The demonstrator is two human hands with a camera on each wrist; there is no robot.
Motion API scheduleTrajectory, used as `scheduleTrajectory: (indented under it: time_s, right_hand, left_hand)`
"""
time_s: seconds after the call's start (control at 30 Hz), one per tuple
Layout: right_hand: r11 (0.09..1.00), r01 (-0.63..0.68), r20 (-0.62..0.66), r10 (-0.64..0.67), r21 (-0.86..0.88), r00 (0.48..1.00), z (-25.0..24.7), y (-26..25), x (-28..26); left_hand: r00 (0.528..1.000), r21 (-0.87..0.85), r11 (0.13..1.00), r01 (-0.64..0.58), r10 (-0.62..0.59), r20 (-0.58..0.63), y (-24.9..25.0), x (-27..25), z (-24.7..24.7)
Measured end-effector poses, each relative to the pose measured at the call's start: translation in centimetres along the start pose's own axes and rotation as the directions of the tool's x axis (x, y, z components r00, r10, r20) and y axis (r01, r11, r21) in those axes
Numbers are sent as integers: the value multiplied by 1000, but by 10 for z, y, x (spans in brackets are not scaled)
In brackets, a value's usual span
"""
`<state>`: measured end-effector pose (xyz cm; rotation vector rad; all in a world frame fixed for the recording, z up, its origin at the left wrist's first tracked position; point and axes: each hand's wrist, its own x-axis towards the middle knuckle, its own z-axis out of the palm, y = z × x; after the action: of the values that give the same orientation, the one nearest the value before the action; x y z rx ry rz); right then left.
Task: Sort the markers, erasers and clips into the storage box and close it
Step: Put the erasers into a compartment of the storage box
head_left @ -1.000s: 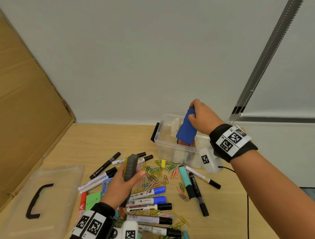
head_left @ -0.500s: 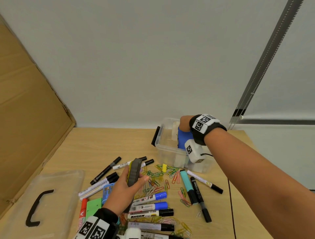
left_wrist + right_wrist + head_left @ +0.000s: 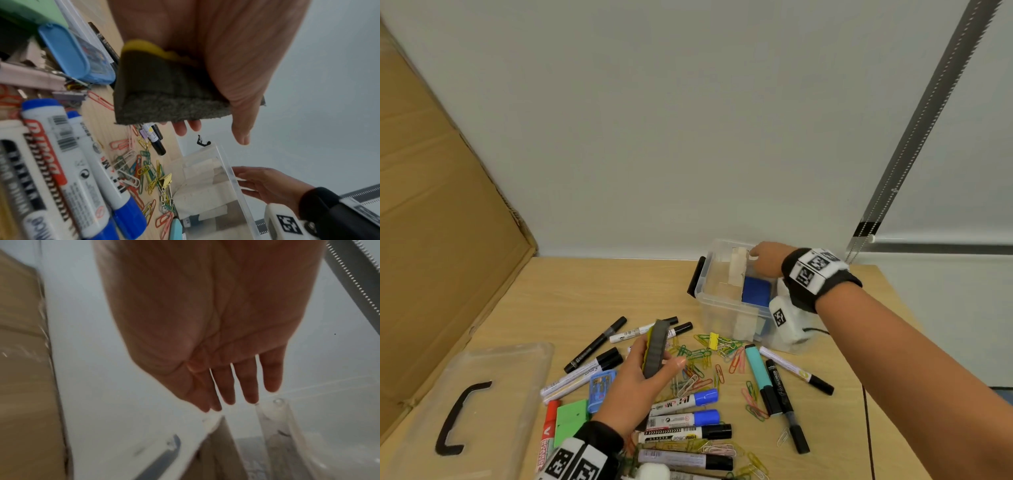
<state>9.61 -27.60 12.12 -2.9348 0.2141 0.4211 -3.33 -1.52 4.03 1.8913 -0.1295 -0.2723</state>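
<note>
Grey eraser [image 3: 655, 347]: upright in left hand [image 3: 638, 387], thumb and fingers clasped round it, above scattered markers [image 3: 681, 418] and paper clips [image 3: 697, 356]. Right hand [image 3: 767, 258]: fingers straight, holding nothing, over open clear storage box [image 3: 726, 310]. Box contents: blue eraser [image 3: 756, 290], pale blocks [image 3: 736, 270].

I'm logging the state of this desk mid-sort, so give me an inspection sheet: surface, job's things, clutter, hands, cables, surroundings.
Surface: wooden table, strewn at the near middle.
Job's things: clear storage box open, blue eraser inside among its dividers; lid lies flat at the near left; markers and paper clips loose on the table.
Clutter: green card, small blue case.
Hands: left hand grips a grey-and-yellow eraser; right hand open over the box, holding nothing.
Cables: thin black lead from the right wrist camera.
Surroundings: cardboard sheet at left, white wall, blind chain at right.
</note>
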Motion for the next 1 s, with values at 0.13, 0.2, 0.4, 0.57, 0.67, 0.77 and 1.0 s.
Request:
scheduleTrajectory:
  time_s: [0.13, 0.2, 0.4, 0.57, 0.67, 0.77, 1.0]
  right_hand:
    - [914, 221, -246, -140, 340, 959, 10, 5, -43]
    - [821, 334, -251, -241, 463, 938, 19, 0, -71]
    - [584, 290, -32, -410, 758, 911, 43, -1, -106]
    - [723, 467, -524, -170, 509, 835, 9, 32, -105]
    - [817, 458, -685, -110, 350, 720, 4, 43, -92]
    - [876, 406, -602, -181, 261, 778, 18, 45, -82]
    - [935, 332, -370, -267, 125, 890, 19, 45, -69]
  left_hand:
    - [993, 60, 992, -114, 114, 3, 3, 11, 10]
    - [981, 156, 969, -192, 196, -12, 8, 20, 20]
    - [906, 513, 773, -373, 422, 23, 52, 44, 62]
    - [924, 500, 780, -377, 352, 147, 67, 78, 54]
    - [949, 586, 757, -289, 308, 70, 51, 104, 49]
    - [962, 691, 679, -249, 259, 92, 32, 116, 55]
    - [980, 709, 680, -189, 170, 99, 17, 116, 64]
